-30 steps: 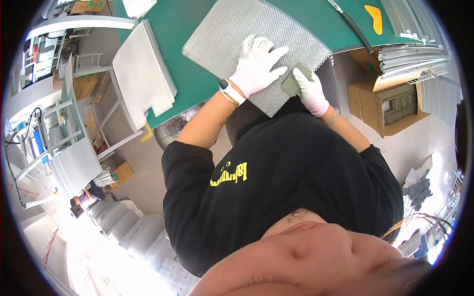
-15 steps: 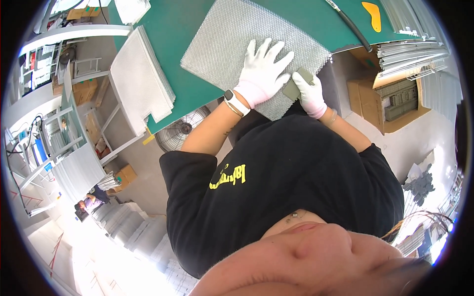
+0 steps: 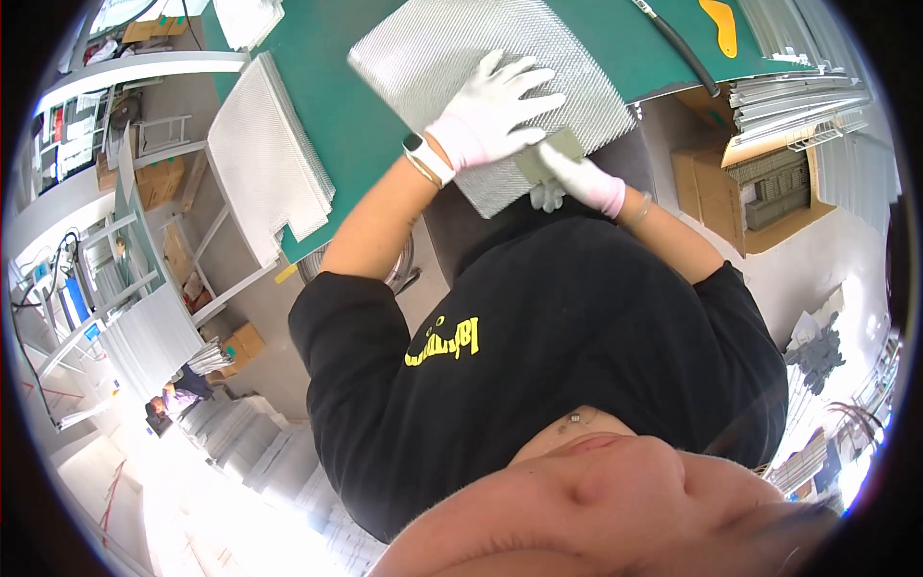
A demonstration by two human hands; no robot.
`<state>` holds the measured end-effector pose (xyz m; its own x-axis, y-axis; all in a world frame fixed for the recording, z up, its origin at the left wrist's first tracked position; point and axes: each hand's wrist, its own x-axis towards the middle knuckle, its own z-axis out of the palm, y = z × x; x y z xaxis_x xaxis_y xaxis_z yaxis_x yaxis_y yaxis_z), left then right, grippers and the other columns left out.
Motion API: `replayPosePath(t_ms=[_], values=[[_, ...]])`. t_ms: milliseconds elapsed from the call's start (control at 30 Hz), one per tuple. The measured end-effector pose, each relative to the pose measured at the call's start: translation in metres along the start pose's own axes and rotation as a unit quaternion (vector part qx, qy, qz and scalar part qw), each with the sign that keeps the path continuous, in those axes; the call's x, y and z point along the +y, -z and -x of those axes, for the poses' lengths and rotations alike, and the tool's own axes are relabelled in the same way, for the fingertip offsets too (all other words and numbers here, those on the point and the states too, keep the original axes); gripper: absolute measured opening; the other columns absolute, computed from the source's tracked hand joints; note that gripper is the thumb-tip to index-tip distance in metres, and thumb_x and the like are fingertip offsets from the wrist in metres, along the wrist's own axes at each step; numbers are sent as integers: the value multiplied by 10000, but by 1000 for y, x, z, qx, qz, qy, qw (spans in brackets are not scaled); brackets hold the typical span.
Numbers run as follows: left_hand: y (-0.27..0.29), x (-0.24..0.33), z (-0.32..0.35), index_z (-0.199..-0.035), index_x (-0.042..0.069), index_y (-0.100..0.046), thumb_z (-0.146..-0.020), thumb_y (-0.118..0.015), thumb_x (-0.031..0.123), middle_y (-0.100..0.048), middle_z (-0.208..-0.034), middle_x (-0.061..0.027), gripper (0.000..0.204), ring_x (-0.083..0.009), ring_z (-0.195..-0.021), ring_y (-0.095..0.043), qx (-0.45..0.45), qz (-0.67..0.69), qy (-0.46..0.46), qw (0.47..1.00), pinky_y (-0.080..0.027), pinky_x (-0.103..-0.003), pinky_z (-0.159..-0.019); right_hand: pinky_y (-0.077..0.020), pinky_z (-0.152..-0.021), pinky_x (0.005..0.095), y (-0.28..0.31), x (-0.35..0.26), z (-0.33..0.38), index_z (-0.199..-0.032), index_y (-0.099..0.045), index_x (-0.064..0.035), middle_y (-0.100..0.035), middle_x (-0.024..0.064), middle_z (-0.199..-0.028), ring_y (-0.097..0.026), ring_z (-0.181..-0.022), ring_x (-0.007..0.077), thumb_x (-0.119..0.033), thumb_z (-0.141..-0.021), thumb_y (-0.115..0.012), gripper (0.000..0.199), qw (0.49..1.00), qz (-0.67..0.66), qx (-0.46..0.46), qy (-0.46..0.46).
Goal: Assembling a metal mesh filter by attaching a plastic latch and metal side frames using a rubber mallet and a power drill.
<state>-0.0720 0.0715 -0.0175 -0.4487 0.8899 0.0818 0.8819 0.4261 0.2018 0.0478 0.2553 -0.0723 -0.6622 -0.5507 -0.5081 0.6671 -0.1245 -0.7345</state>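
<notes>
A silver honeycomb-like mesh sheet (image 3: pixel 452 48) lies on the green tabletop (image 3: pixel 361 159), its near corner jutting past the table edge toward my body. My left hand (image 3: pixel 495 113), in a white glove, rests flat on the sheet with its fingers spread. In my white-gloved right hand (image 3: pixel 582 181) is a flat grey-green block (image 3: pixel 565 144), pressed against the sheet near its right edge. The thumb side lies over the block, and some fingertips show below the sheet's edge.
Stacked mesh sheets (image 3: pixel 269 154) overhang the table's left side. A black-handled tool (image 3: pixel 683 53) and a yellow scraper-shaped piece (image 3: pixel 721 29) lie at far right. Below stands an open cardboard box (image 3: pixel 711 197) holding grey blocks. A floor fan (image 3: pixel 399 264) sits under the table. A person (image 3: pixel 173 396) is in the background.
My left hand has slid left over the mesh sheet. My right hand and the block have moved left and slightly away from my body, and the sheet has shifted a little the same way.
</notes>
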Motion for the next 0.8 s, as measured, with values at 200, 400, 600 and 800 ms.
replayPosePath(t_ms=[200,400,600,800], values=[[10,-8,14,-1399,199,-550,-902,-628,391,-480,-1485,-81,539,-363,-1412,-376,48,57,40,996,-241,-589,-1167,-542,-775,292,-4,21,0,-1150,-635,4,-704,112,-1000,-666,-888,158,-460,-990,-575,494,976,203,-78,0],[18,-17,116,-1449,-40,-414,-984,-592,208,-461,-1461,-222,557,-323,-1303,-496,356,306,439,766,-415,-423,-1094,-516,-864,304,34,-79,83,-1080,-712,-6,-727,103,-1014,-673,-912,174,-204,-953,-617,254,975,214,-14,63],[21,-23,114,-1512,-76,-257,-1020,-570,242,-409,-1498,-241,663,-320,-1363,-456,330,585,436,599,-427,-397,-1094,-511,-905,411,78,-110,6,-1221,-629,17,-646,204,-1038,-628,-1006,365,-327,-912,-640,463,634,631,337,293],[21,-55,100,-1496,-115,-265,-1003,-597,215,-416,-1498,-249,679,-318,-1386,-435,325,660,404,543,-366,-417,-1150,-518,-887,431,62,-113,-5,-1213,-636,16,-640,223,-1050,-635,-989,375,-364,-909,-628,486,641,640,346,243]])
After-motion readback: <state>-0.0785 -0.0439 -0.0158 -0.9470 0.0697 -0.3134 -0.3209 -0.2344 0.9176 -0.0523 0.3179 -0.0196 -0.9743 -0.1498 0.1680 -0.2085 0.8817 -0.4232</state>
